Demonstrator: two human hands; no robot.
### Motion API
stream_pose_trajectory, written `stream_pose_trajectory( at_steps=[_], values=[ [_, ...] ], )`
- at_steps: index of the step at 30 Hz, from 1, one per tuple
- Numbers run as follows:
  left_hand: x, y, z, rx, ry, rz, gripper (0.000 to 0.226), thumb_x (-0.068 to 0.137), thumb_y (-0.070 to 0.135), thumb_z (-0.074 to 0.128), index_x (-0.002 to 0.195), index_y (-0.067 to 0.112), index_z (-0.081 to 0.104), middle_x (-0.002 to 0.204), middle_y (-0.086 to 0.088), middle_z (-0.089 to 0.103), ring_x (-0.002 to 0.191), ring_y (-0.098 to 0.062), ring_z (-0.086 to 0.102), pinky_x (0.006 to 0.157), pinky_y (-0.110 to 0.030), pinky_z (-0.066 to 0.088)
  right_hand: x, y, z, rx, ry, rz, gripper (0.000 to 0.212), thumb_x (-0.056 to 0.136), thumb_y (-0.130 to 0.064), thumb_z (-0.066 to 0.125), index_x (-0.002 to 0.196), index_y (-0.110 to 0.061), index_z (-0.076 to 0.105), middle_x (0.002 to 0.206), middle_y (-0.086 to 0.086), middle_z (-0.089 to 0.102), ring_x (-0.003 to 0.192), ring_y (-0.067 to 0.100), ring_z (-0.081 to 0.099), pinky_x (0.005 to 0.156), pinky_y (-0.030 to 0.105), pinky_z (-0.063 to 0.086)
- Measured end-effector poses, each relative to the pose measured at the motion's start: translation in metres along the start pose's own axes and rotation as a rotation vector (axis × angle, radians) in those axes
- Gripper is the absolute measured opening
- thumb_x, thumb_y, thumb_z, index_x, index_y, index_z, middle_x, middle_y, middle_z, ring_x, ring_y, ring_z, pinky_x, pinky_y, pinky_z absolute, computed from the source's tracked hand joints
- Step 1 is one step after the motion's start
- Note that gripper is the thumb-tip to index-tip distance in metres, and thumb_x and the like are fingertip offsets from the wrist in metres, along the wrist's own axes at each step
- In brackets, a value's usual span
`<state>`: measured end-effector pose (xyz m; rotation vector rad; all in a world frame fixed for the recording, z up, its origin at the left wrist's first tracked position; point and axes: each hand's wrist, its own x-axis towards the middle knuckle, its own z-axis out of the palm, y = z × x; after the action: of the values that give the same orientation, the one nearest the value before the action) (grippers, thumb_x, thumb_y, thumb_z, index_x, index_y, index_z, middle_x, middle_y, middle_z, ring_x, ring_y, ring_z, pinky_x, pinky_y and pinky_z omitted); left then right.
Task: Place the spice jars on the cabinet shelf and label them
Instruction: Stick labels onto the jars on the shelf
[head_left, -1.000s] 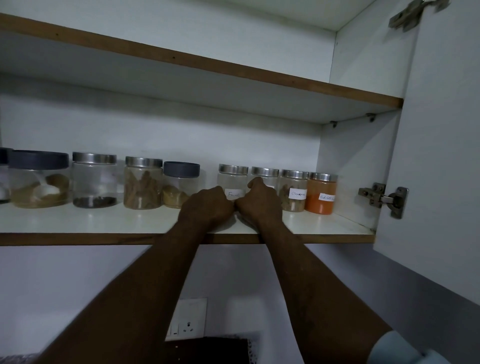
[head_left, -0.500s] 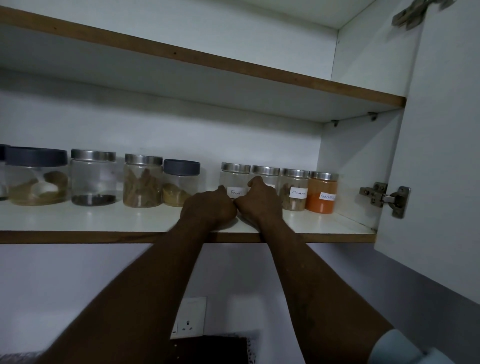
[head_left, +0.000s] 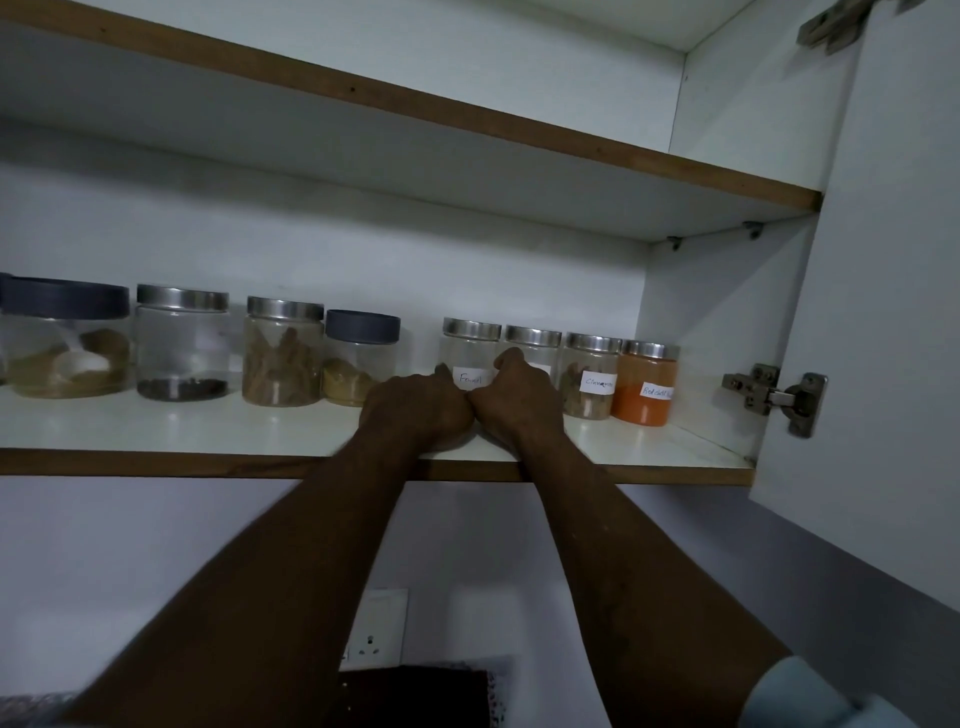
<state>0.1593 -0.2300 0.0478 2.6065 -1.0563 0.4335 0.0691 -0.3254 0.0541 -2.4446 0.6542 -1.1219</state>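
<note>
Four small steel-lidded spice jars stand in a row at the right of the white cabinet shelf (head_left: 208, 431). The leftmost, the fennel jar (head_left: 470, 345), carries a white handwritten label (head_left: 470, 378). My left hand (head_left: 415, 410) and my right hand (head_left: 519, 395) meet fist to fist at its base, one thumb at each end of the label. My fingertips are hidden behind the backs of my hands. My right hand covers most of the second jar (head_left: 535, 345). To its right stand the labelled cinnamon jar (head_left: 589, 379) and the orange chilli jar (head_left: 644, 387).
Larger unlabelled jars line the shelf's left half: a dark-lidded jar (head_left: 361, 364), a jar of bark (head_left: 283, 358), a nearly empty jar (head_left: 182, 343) and a wide jar (head_left: 65, 338). The open door (head_left: 893, 312) with its hinge (head_left: 774, 397) stands at right. A wall socket (head_left: 376, 631) sits below.
Both hands stay at the fennel jar's label with barely any motion. The view has tilted slightly.
</note>
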Motion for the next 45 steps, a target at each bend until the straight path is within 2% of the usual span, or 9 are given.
stream_pose_trajectory(
  at_steps=[11, 19, 24, 27, 30, 32, 37, 41, 45],
  values=[
    [-0.008, 0.004, -0.008, 0.031, 0.031, 0.007, 0.069, 0.097, 0.051, 0.047, 0.151, 0.011, 0.032, 0.14, -0.013, 0.057, 0.121, -0.032, 0.059, 0.093, -0.043, 0.049, 0.001, 0.001, -0.002, 0.045, 0.068, 0.078, 0.056, 0.075, -0.044, 0.075, 0.115, -0.009, 0.057, 0.108, 0.009, 0.068, 0.102, 0.029, 0.066, 0.081, 0.036, 0.055],
    [-0.022, 0.001, -0.019, -0.129, 0.133, -0.057, 0.034, 0.088, 0.04, 0.066, 0.102, 0.01, 0.075, 0.1, -0.008, 0.073, 0.087, -0.022, 0.066, 0.07, -0.03, 0.049, -0.001, -0.002, -0.006, 0.021, 0.068, 0.082, 0.049, 0.078, -0.044, 0.071, 0.112, -0.01, 0.062, 0.108, 0.008, 0.07, 0.1, 0.028, 0.067, 0.084, 0.036, 0.055],
    [-0.035, -0.028, -0.032, -0.186, 0.219, -0.126, 0.023, 0.09, 0.026, 0.066, 0.092, 0.008, 0.08, 0.102, -0.007, 0.075, 0.097, -0.023, 0.068, 0.091, -0.035, 0.053, 0.002, 0.001, -0.003, 0.023, -0.014, -0.006, 0.043, 0.08, -0.049, 0.069, 0.107, -0.015, 0.068, 0.105, 0.005, 0.071, 0.098, 0.026, 0.066, 0.074, 0.031, 0.046],
    [-0.052, -0.049, -0.042, -0.107, 0.289, -0.184, 0.023, 0.093, 0.022, 0.059, 0.095, 0.012, 0.081, 0.109, -0.005, 0.075, 0.114, -0.023, 0.062, 0.118, -0.04, 0.025, 0.003, -0.001, 0.001, 0.128, -0.126, -0.165, 0.031, 0.081, -0.053, 0.073, 0.085, -0.023, 0.069, 0.088, -0.005, 0.072, 0.085, 0.015, 0.066, 0.073, 0.031, 0.05],
    [-0.067, -0.064, -0.052, -0.133, 0.329, -0.245, 0.022, 0.094, 0.025, 0.063, 0.102, 0.014, 0.08, 0.118, -0.012, 0.072, 0.114, -0.028, 0.062, 0.101, -0.035, 0.044, 0.001, -0.003, 0.006, 0.226, -0.181, -0.271, 0.028, 0.077, -0.051, 0.079, 0.073, -0.026, 0.068, 0.073, -0.013, 0.068, 0.072, 0.003, 0.062, 0.066, 0.028, 0.051],
    [-0.072, -0.07, -0.056, -0.117, 0.3, -0.283, 0.022, 0.093, 0.029, 0.065, 0.102, 0.015, 0.079, 0.112, -0.01, 0.074, 0.102, -0.027, 0.065, 0.082, -0.03, 0.047, 0.001, -0.004, 0.008, 0.227, -0.201, -0.288, 0.03, 0.074, -0.055, 0.079, 0.075, -0.027, 0.069, 0.073, -0.014, 0.068, 0.073, 0.002, 0.062, 0.067, 0.027, 0.052],
    [-0.073, -0.07, -0.055, -0.125, 0.307, -0.292, 0.022, 0.092, 0.031, 0.068, 0.1, 0.013, 0.078, 0.098, -0.008, 0.075, 0.085, -0.02, 0.062, 0.073, -0.028, 0.043, 0.002, -0.005, 0.008, 0.206, -0.214, -0.325, 0.033, 0.071, -0.059, 0.079, 0.08, -0.029, 0.069, 0.079, -0.015, 0.069, 0.078, 0.003, 0.063, 0.07, 0.027, 0.053],
    [-0.075, -0.066, -0.053, -0.149, 0.359, -0.283, 0.018, 0.091, 0.027, 0.069, 0.094, 0.011, 0.076, 0.076, -0.001, 0.065, 0.068, -0.011, 0.055, 0.061, -0.027, 0.04, -0.001, -0.01, 0.009, 0.062, -0.291, -0.395, 0.05, 0.072, -0.061, 0.08, 0.109, -0.03, 0.069, 0.111, -0.01, 0.071, 0.101, 0.009, 0.065, 0.08, 0.027, 0.05],
    [-0.077, -0.068, -0.053, -0.202, 0.401, -0.249, 0.017, 0.091, 0.023, 0.065, 0.092, 0.009, 0.074, 0.071, 0.001, 0.059, 0.067, -0.01, 0.052, 0.065, -0.028, 0.041, 0.003, -0.03, 0.015, 0.167, -0.355, -0.198, 0.078, 0.071, -0.057, 0.084, 0.136, -0.021, 0.057, 0.139, -0.002, 0.06, 0.104, 0.018, 0.068, 0.093, 0.035, 0.053]
  ],
)
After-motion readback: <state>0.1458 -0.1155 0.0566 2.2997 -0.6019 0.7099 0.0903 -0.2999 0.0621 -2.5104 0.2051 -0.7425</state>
